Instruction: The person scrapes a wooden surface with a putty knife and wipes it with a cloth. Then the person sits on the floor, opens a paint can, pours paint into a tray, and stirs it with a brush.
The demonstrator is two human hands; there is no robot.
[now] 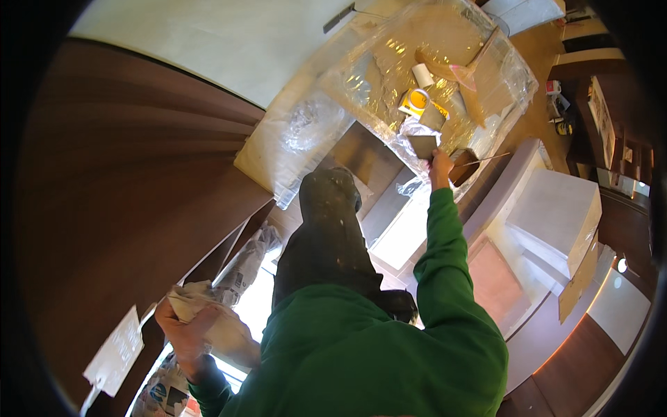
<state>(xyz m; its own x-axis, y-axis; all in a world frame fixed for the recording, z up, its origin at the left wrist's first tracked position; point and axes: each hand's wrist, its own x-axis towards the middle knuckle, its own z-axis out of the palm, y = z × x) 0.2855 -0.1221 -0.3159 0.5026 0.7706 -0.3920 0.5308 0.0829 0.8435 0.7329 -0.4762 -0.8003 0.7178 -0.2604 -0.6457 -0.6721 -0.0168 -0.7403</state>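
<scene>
My left hand (189, 331), low on the left, is closed on a crumpled off-white cloth (226, 335) that hangs past the fingers. Stretched out ahead, my right hand (441, 167) pinches the edge of a flat grey-brown piece (421, 145); its exact kind is unclear. This piece is over the near edge of a surface covered in clear plastic sheeting (389, 80). Just beyond it are crumpled whitish plastic and a yellow-and-white tin (415, 101). A white roll or cup (422, 75) sits farther back.
A dark brown panel (139, 187) fills the left side. At the right stands a white box-shaped block (556, 212) beside a pale curved counter edge. A thin stick (486, 160) pokes out near my right hand. A white tag (114, 354) hangs at lower left.
</scene>
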